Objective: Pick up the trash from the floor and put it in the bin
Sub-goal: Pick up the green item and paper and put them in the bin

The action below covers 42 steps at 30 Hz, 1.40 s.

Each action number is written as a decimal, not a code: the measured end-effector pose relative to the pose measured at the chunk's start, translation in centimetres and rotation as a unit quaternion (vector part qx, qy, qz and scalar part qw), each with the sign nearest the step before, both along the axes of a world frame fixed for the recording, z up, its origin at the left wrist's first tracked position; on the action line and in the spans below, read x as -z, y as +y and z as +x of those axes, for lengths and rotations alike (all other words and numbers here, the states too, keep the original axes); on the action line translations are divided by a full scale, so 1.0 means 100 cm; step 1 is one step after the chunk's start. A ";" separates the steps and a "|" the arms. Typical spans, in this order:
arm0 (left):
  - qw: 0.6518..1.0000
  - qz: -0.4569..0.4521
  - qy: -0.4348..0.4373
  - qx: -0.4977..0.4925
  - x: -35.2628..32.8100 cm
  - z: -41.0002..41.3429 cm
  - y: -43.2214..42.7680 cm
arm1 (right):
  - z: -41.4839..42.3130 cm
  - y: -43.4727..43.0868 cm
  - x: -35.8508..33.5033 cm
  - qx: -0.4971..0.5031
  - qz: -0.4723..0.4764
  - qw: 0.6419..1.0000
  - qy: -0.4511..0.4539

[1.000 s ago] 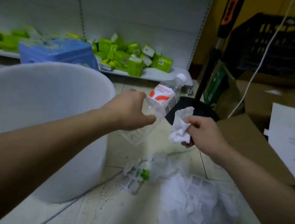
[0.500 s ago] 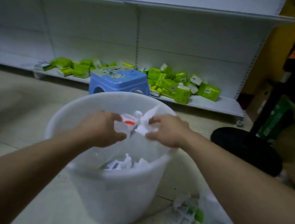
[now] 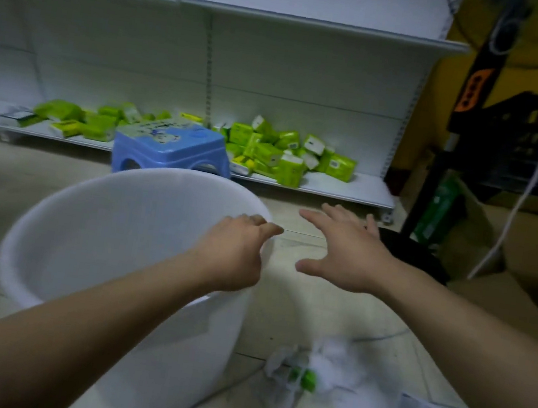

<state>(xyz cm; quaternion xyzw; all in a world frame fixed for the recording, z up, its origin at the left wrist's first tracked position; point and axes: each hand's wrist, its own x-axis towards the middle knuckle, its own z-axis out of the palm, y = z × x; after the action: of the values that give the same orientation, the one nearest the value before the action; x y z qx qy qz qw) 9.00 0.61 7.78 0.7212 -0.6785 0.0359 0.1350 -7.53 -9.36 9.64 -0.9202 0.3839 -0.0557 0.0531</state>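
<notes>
Head view, looking down: both bare forearms reach forward side by side. The left hand [image 3: 236,254] hangs palm-down over the right rim of the white bin [image 3: 144,342], its fingers [image 3: 267,229] loosely curled and holding nothing. The right hand [image 3: 345,254] is just beside it, apart from it and off to the bin's right above the floor, palm-down, fingers [image 3: 314,217] spread straight and released, thumb stuck out toward the left hand.

By count there are two hands, both empty, and one bin, whose inside is too blurred to read. One heap of trash [image 3: 335,362], crumpled white pieces with a few green bits, lies on the floor nearer the camera than the right fingertips, just beside the bin's base. One blue stool [image 3: 172,147] stands beyond the left fingertips behind the bin. Beyond that, green packets [image 3: 268,150] are strewn on the low shelf [image 3: 332,188], too jumbled to count. One black round base [image 3: 422,260] sits just past the right fingertips.
</notes>
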 end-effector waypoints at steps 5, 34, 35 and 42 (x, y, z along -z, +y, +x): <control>0.992 -0.017 -0.070 0.108 0.010 -0.070 -0.027 | -0.080 -0.017 0.028 0.055 0.043 0.998 0.002; 0.946 0.276 0.126 -0.117 0.283 -0.109 -0.026 | -0.168 0.007 0.321 0.141 0.135 0.969 0.153; 0.946 0.274 0.124 -0.121 0.283 -0.108 -0.025 | -0.166 0.006 0.322 0.138 0.131 0.969 0.158; 0.962 0.237 0.063 -0.120 0.270 -0.104 -0.016 | -0.161 0.011 0.323 0.140 0.085 0.985 0.053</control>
<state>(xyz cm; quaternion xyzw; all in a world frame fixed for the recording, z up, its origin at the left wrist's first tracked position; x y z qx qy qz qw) -1.36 -0.96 -19.17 0.8095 -0.5661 -0.1557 -0.0027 -23.65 -8.30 -22.67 -0.8513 0.5144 0.0192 0.1021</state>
